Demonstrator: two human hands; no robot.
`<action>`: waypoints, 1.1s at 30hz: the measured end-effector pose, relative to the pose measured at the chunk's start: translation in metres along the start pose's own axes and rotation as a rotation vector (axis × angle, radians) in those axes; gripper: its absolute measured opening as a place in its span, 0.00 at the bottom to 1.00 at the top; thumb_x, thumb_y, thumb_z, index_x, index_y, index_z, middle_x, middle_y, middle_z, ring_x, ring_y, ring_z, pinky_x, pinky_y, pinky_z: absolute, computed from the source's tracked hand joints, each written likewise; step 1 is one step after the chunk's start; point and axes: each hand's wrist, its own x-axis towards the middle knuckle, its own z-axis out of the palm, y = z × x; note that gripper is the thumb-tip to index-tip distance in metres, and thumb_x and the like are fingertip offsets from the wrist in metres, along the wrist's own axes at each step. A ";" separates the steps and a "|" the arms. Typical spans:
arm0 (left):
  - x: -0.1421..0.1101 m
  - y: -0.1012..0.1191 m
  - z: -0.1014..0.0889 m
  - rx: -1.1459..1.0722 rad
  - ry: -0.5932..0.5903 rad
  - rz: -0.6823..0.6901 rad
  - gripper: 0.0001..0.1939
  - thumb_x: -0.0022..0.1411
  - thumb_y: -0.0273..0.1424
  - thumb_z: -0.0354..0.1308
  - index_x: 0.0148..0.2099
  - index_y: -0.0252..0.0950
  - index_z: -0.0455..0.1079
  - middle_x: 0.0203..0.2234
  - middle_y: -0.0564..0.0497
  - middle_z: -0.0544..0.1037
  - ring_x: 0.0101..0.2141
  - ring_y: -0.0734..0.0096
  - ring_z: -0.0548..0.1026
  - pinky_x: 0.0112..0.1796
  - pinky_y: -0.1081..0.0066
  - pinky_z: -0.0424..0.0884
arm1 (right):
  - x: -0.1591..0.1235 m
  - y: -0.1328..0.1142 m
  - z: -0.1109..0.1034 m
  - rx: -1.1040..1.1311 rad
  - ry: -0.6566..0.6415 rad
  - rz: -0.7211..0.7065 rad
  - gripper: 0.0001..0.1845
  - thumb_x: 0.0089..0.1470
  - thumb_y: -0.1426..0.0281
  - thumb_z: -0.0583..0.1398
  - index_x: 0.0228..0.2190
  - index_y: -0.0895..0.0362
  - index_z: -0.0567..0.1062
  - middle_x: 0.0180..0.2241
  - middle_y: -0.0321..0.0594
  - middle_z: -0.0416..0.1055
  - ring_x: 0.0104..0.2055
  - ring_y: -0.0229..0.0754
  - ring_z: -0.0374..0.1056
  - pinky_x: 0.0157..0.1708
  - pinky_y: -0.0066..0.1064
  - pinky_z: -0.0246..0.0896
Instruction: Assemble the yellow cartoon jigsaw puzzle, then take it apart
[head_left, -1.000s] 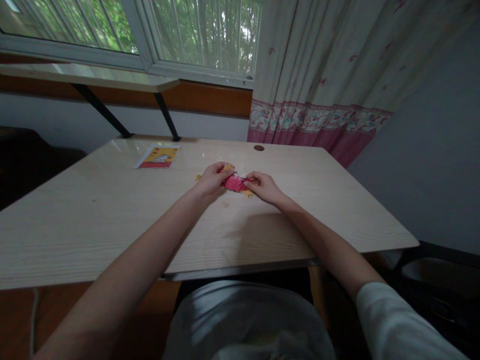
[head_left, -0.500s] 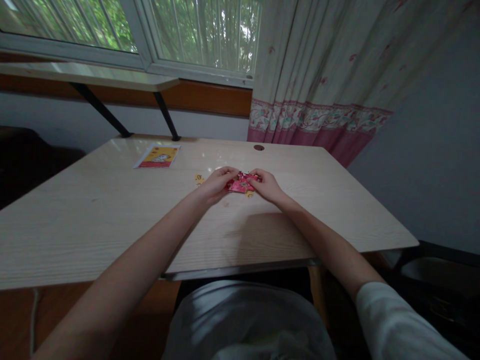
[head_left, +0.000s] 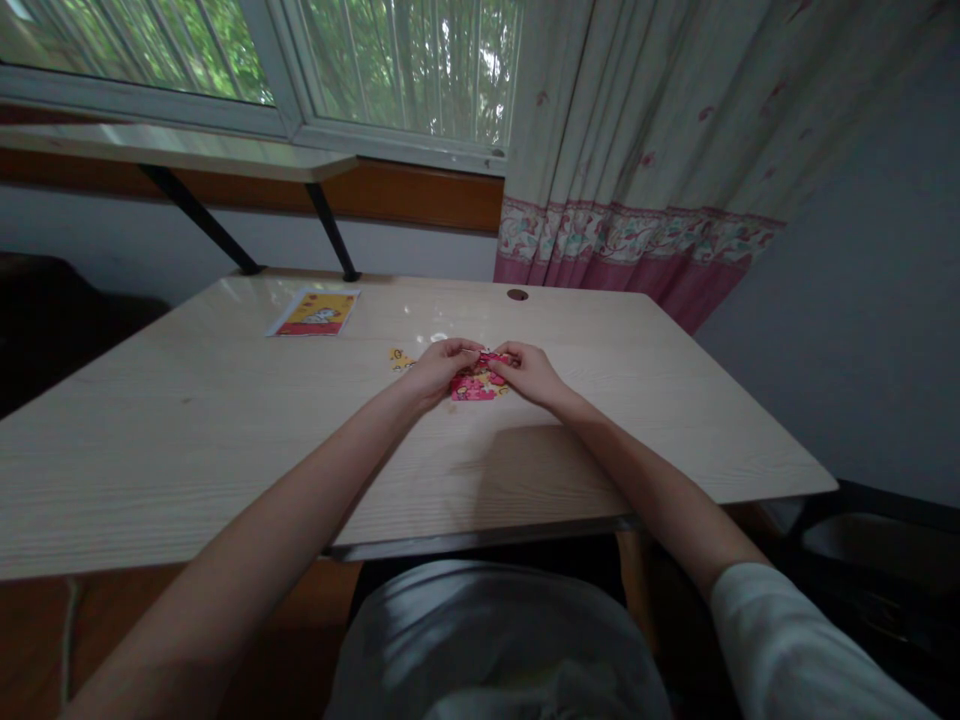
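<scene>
My left hand [head_left: 441, 368] and my right hand [head_left: 527, 371] meet over the middle of the desk, their fingers closed on small red-pink jigsaw puzzle pieces [head_left: 493, 357]. How many pieces they hold, I cannot tell. Just below the fingers, more pink jigsaw pieces [head_left: 472, 388] lie on the desktop, with some yellow ones among them. To the left of my left hand are yellow jigsaw pieces [head_left: 399, 357] with dark marks. My palms and part of the pieces are hidden behind the fingers.
A picture card [head_left: 319, 314] in yellow and red lies at the desk's back left. Behind my hands is a round brown cable hole [head_left: 517, 295]. The pale wooden desk [head_left: 247, 450] carries a raised shelf [head_left: 225, 155] on black supports. A curtain [head_left: 600, 230] hangs behind it.
The pink pieces in my fingers have lifted slightly away from those below, and more pink and yellow pieces now show on the desk under my hands. Both hands have barely shifted.
</scene>
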 end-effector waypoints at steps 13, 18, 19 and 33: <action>0.004 -0.005 -0.002 0.044 0.000 0.053 0.08 0.46 0.22 0.65 0.32 0.30 0.71 0.20 0.51 0.75 0.23 0.77 0.73 0.31 0.74 0.70 | 0.001 0.003 0.000 0.004 -0.007 -0.027 0.13 0.51 0.62 0.58 0.31 0.59 0.75 0.24 0.36 0.72 0.26 0.34 0.64 0.26 0.25 0.57; 0.004 -0.005 -0.004 0.030 -0.007 0.077 0.08 0.47 0.22 0.64 0.33 0.30 0.71 0.19 0.53 0.74 0.22 0.76 0.73 0.31 0.73 0.71 | 0.003 0.006 0.001 0.060 -0.026 -0.036 0.14 0.52 0.61 0.57 0.33 0.59 0.75 0.25 0.36 0.71 0.25 0.34 0.64 0.27 0.25 0.58; 0.004 -0.005 -0.003 0.023 -0.003 0.082 0.08 0.47 0.22 0.64 0.33 0.31 0.71 0.20 0.53 0.74 0.22 0.77 0.72 0.31 0.73 0.71 | 0.003 0.006 0.001 0.081 -0.026 -0.035 0.14 0.52 0.61 0.57 0.33 0.59 0.74 0.24 0.35 0.70 0.25 0.33 0.63 0.27 0.25 0.57; 0.007 -0.008 -0.006 0.093 -0.066 0.033 0.06 0.51 0.19 0.61 0.33 0.30 0.70 0.18 0.53 0.73 0.20 0.78 0.72 0.27 0.77 0.68 | 0.001 0.002 0.002 0.264 -0.045 -0.028 0.17 0.49 0.60 0.61 0.38 0.58 0.71 0.19 0.31 0.66 0.21 0.32 0.62 0.21 0.23 0.57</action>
